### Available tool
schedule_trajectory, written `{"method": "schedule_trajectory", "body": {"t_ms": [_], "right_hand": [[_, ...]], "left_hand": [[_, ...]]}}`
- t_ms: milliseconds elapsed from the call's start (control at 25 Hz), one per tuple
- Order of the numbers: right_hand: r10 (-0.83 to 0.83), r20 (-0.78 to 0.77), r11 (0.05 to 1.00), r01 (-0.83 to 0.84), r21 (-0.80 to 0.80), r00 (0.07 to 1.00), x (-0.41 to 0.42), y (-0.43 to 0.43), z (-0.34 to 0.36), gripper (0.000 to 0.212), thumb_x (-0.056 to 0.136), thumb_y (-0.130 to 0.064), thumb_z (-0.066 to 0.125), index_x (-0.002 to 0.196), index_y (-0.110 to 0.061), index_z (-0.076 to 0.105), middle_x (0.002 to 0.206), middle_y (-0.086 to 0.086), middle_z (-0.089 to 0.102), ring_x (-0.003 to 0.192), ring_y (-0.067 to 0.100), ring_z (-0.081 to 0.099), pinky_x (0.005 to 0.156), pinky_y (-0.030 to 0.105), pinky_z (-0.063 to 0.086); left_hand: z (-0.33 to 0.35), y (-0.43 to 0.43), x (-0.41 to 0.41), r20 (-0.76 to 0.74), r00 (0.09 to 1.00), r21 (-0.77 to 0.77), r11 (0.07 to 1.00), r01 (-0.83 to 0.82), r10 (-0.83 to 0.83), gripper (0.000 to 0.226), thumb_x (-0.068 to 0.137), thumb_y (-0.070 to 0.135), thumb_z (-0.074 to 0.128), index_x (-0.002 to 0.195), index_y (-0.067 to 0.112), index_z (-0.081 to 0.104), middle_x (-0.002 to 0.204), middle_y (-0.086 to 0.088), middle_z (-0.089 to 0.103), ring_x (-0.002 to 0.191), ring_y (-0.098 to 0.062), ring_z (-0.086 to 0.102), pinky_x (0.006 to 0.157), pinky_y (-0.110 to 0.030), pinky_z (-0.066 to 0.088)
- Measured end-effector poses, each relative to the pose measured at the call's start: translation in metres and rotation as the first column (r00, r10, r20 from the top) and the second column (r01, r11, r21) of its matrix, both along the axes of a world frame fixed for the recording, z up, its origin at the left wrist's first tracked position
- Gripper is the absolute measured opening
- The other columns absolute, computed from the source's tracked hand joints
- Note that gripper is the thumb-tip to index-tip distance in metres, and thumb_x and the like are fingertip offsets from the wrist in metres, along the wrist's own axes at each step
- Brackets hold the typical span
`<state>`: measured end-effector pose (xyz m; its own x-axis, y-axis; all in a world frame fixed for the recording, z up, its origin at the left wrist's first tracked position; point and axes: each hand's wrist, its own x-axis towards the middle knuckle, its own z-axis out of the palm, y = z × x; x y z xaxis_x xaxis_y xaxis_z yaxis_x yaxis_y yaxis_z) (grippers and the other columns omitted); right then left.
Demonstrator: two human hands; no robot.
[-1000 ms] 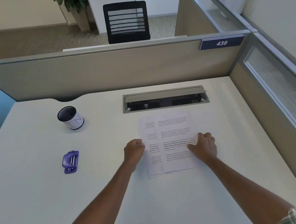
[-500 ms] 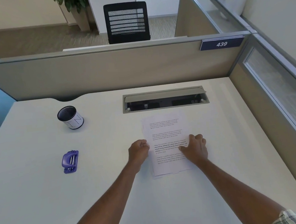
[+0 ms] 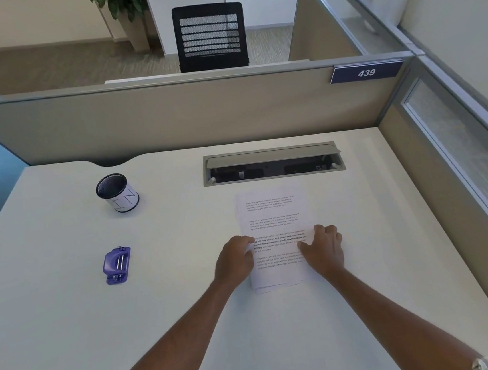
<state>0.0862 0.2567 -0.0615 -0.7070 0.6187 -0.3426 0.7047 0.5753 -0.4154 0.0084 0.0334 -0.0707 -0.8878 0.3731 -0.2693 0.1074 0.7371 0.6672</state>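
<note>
A small stack of printed paper sheets lies flat on the white desk, just in front of the cable slot. My left hand is at the stack's left edge with its fingers curled, pinching that edge. At the right edge, my right hand has curled fingers over the edge and its thumb on the page. The sheets lie nearly squared on one another, and a lower sheet peeks out at the bottom edge.
A purple hole punch lies to the left of my hands. A mesh pen cup stands at the back left. An open cable tray is sunk in the desk behind the paper. Beige partitions wall the back and right.
Two sheets that lay side by side, overlapping, have been slid together into one stack. Both hands moved inward toward each other with the sheets.
</note>
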Motion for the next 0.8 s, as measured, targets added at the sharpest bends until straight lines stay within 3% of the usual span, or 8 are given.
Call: {"method": "schedule_trajectory", "body": {"t_ms": [200,400,480,520,600,640,800], "right_hand": [[-0.04,-0.098,0.996,0.031,-0.089,0.994,0.001,0.001,-0.001,0.064,0.098,-0.027,0.076,0.15,0.0,0.05,0.149,0.023,0.047,0.141,0.044,0.041,0.113,0.049,0.042],[-0.143,-0.179,0.958,0.09,-0.274,0.973,-0.001,0.002,0.0,0.072,0.098,-0.03,0.078,0.157,-0.004,0.047,0.152,0.02,0.051,0.141,0.039,0.051,0.116,0.046,0.045],[-0.266,-0.194,0.865,0.145,-0.481,0.944,-0.004,-0.001,0.001,0.073,0.099,-0.033,0.078,0.158,-0.006,0.046,0.143,0.016,0.062,0.127,0.035,0.065,0.108,0.044,0.054],[-0.341,-0.175,0.772,0.169,-0.613,0.924,-0.006,-0.003,0.002,0.067,0.101,-0.035,0.077,0.154,-0.006,0.049,0.136,0.017,0.068,0.117,0.035,0.072,0.104,0.047,0.059],[-0.433,-0.109,0.564,0.175,-0.807,0.895,-0.009,-0.004,0.002,0.04,0.106,-0.038,0.07,0.132,-0.009,0.061,0.127,0.027,0.074,0.098,0.035,0.076,0.097,0.053,0.062],[-0.445,-0.093,0.517,0.171,-0.839,0.891,-0.01,-0.003,0.001,0.04,0.108,-0.041,0.065,0.122,-0.004,0.067,0.124,0.029,0.076,0.093,0.034,0.074,0.095,0.052,0.063],[-0.435,-0.075,0.543,0.195,-0.817,0.897,-0.014,0.005,0.0,0.049,0.109,-0.047,0.06,0.112,-0.001,0.077,0.105,0.019,0.079,0.09,0.031,0.069,0.086,0.045,0.059]], "left_hand": [[-0.004,-0.001,0.009,-0.119,0.96,-0.285,0.935,0.211,-0.253,0.036,0.105,0.014,0.053,0.134,0.018,0.073,0.137,0.002,0.065,0.133,-0.022,0.058,0.103,-0.039,0.053],[-0.004,0.003,0.01,-0.133,0.937,-0.4,0.883,0.246,-0.322,0.03,0.104,0.015,0.051,0.124,0.016,0.073,0.132,0.001,0.062,0.127,-0.025,0.058,0.096,-0.039,0.054],[-0.004,0.003,0.01,-0.136,0.935,-0.401,0.881,0.252,-0.329,0.029,0.103,0.015,0.051,0.122,0.017,0.074,0.13,0.002,0.062,0.126,-0.025,0.058,0.093,-0.039,0.054],[-0.005,0.003,0.01,-0.137,0.935,-0.395,0.883,0.252,-0.328,0.029,0.103,0.015,0.052,0.121,0.017,0.074,0.129,0.002,0.062,0.126,-0.025,0.058,0.092,-0.038,0.053],[-0.006,0.002,0.01,-0.135,0.937,-0.381,0.89,0.251,-0.322,0.032,0.102,0.015,0.053,0.126,0.02,0.075,0.13,0.003,0.062,0.128,-0.024,0.058,0.092,-0.038,0.051],[-0.006,0.002,0.011,-0.135,0.937,-0.376,0.892,0.252,-0.322,0.034,0.103,0.015,0.054,0.129,0.021,0.075,0.132,0.003,0.062,0.129,-0.023,0.057,0.093,-0.038,0.051],[-0.007,0.0,0.012,-0.136,0.935,-0.368,0.893,0.259,-0.328,0.035,0.103,0.016,0.054,0.132,0.021,0.074,0.133,0.003,0.062,0.131,-0.022,0.057,0.096,-0.039,0.054]]}}
